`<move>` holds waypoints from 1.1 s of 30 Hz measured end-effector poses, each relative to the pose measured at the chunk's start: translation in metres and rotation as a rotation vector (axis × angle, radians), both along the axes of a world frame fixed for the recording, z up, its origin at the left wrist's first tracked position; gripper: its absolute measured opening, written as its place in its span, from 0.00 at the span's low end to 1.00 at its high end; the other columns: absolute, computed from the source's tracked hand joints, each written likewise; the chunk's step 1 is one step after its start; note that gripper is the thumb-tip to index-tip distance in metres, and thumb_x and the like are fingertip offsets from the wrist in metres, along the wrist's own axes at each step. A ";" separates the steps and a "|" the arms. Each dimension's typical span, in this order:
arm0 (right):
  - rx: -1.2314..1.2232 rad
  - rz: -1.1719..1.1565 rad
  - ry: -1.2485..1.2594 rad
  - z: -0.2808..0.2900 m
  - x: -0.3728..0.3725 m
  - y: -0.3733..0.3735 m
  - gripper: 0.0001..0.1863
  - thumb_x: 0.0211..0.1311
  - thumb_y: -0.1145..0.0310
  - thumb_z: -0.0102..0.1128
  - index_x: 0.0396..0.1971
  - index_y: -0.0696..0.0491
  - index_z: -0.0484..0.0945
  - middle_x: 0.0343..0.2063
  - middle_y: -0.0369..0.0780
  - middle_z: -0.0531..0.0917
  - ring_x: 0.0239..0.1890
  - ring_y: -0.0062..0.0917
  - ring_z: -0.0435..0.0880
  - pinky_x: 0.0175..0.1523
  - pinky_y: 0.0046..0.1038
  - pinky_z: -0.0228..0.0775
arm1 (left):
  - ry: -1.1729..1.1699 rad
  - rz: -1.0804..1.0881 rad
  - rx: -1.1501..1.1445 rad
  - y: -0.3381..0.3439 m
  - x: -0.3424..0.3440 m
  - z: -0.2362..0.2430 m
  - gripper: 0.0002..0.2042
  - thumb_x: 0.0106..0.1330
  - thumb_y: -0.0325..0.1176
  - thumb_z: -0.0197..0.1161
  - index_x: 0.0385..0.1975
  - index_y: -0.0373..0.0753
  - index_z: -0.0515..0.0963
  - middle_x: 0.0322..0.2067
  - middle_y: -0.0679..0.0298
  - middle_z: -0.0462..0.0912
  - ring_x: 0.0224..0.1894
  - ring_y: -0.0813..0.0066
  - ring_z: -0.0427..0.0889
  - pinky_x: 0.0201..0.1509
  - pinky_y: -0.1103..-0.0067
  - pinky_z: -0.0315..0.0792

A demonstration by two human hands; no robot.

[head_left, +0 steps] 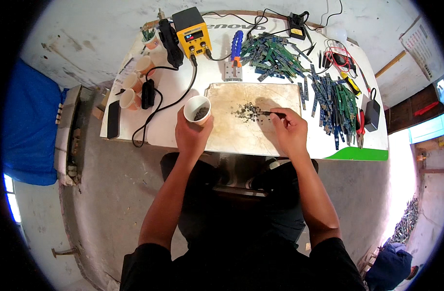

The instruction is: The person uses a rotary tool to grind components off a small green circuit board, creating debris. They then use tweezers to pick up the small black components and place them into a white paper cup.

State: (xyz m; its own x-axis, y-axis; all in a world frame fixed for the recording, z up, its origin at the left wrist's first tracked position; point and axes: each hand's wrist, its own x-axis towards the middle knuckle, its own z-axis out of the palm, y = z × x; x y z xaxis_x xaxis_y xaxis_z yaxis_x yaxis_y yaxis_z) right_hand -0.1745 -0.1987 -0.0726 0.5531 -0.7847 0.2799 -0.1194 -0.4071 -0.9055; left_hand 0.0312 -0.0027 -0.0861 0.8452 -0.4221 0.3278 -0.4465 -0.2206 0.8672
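My left hand (pixel 192 135) is wrapped round a white paper cup (pixel 194 103), which is tilted so its open top faces me. Small dark bits (pixel 201 114) lie at the bottom of this cup. Dark tweezers (pixel 274 114) are pinched in my right hand (pixel 291 132), pointing left. Their tips are at the right side of a scattered heap of tiny dark components (pixel 247 112). This heap lies on a stained, cream-coloured work board (pixel 234 139) in the middle of the table. The cup is over the board's left edge.
Several paper cups (pixel 130 99) and a phone (pixel 113 120) are on the left. A yellow soldering station (pixel 192 36) with black cables stands behind. Green circuit-board strips (pixel 273 53) lie heaped at the back, with another pile (pixel 334 104) on the right beside red-handled pliers (pixel 360 123).
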 end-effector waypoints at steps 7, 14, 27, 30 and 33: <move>-0.138 0.098 0.038 0.007 -0.006 0.018 0.08 0.70 0.75 0.71 0.46 0.57 0.90 0.37 0.37 0.90 0.26 0.15 0.69 0.33 0.21 0.63 | 0.025 0.006 0.016 0.002 0.001 -0.007 0.34 0.61 0.37 0.82 0.66 0.36 0.73 0.54 0.53 0.88 0.57 0.58 0.89 0.62 0.66 0.80; -0.063 0.020 0.130 0.017 -0.005 0.020 0.08 0.69 0.75 0.71 0.46 0.58 0.89 0.38 0.42 0.90 0.32 0.24 0.81 0.37 0.24 0.71 | 0.023 0.024 0.076 0.004 -0.003 0.003 0.36 0.61 0.36 0.82 0.67 0.36 0.72 0.55 0.53 0.87 0.57 0.58 0.89 0.63 0.66 0.80; -0.082 0.062 0.090 0.016 0.002 0.034 0.08 0.69 0.75 0.70 0.45 0.59 0.88 0.41 0.47 0.91 0.41 0.38 0.91 0.49 0.32 0.81 | 0.001 -0.012 0.065 0.005 -0.003 0.003 0.36 0.61 0.34 0.82 0.67 0.34 0.71 0.55 0.52 0.87 0.57 0.59 0.89 0.63 0.67 0.80; -0.128 0.019 0.042 0.006 0.002 0.030 0.08 0.70 0.74 0.71 0.47 0.57 0.89 0.39 0.41 0.90 0.33 0.24 0.79 0.41 0.25 0.71 | 0.006 -0.013 0.071 0.004 -0.003 0.004 0.35 0.61 0.34 0.82 0.67 0.34 0.72 0.55 0.52 0.87 0.56 0.60 0.89 0.63 0.67 0.80; -0.118 -0.008 0.049 0.006 0.003 0.032 0.08 0.71 0.74 0.72 0.47 0.57 0.89 0.38 0.38 0.89 0.30 0.17 0.74 0.37 0.21 0.66 | -0.009 -0.012 0.085 0.005 -0.003 0.006 0.35 0.62 0.34 0.82 0.66 0.34 0.72 0.55 0.52 0.87 0.56 0.60 0.89 0.62 0.68 0.80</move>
State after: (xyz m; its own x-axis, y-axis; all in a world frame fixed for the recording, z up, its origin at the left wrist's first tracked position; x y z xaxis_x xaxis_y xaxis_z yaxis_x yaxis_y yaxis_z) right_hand -0.1714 -0.1663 -0.0668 0.5622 -0.7524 0.3433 -0.1655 -0.5090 -0.8447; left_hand 0.0278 0.0021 -0.0805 0.8374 -0.4586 0.2974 -0.4568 -0.2882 0.8416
